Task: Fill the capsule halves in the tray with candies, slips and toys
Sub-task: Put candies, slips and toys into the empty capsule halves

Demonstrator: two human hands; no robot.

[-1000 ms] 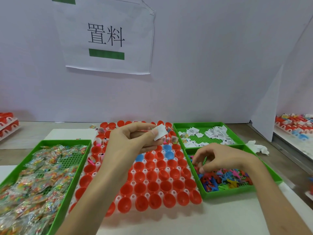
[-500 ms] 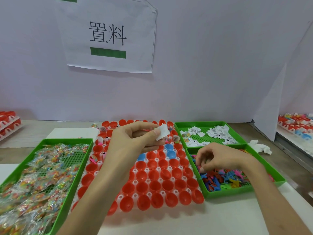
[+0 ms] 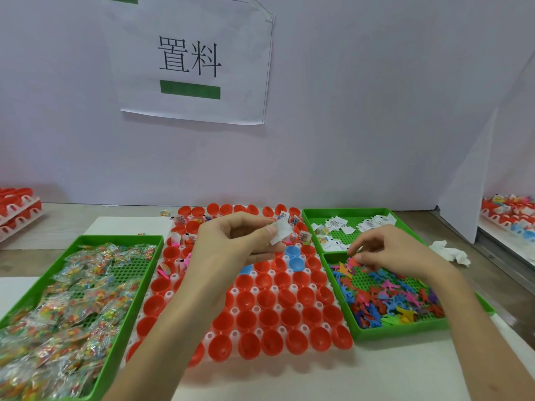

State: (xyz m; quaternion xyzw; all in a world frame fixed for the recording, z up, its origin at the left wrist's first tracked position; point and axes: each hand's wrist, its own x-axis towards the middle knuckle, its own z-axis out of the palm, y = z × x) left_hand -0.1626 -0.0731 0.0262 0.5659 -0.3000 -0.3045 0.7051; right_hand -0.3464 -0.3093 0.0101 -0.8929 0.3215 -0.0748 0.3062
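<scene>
The left hand (image 3: pixel 231 244) is still pinching a paper slip (image 3: pixel 280 231) over the capsule tray (image 3: pixel 254 290) while the right hand (image 3: pixel 399 253) is rising from the bin (image 3: pixel 399 332), seemingly pinching a red toy (image 3: pixel 354 260).

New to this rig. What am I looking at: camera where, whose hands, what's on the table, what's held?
No robot: a person's bare hands, seen from one head-worn camera looking down. Centre: a white tray of red and a few blue capsule halves. Left: a green tray of wrapped candies. Right: a far tray of paper slips, a near tray of small toys. The left hand pinches a white slip above the capsules; the right hand's fingers seem to pinch a toy over the near tray.
</scene>
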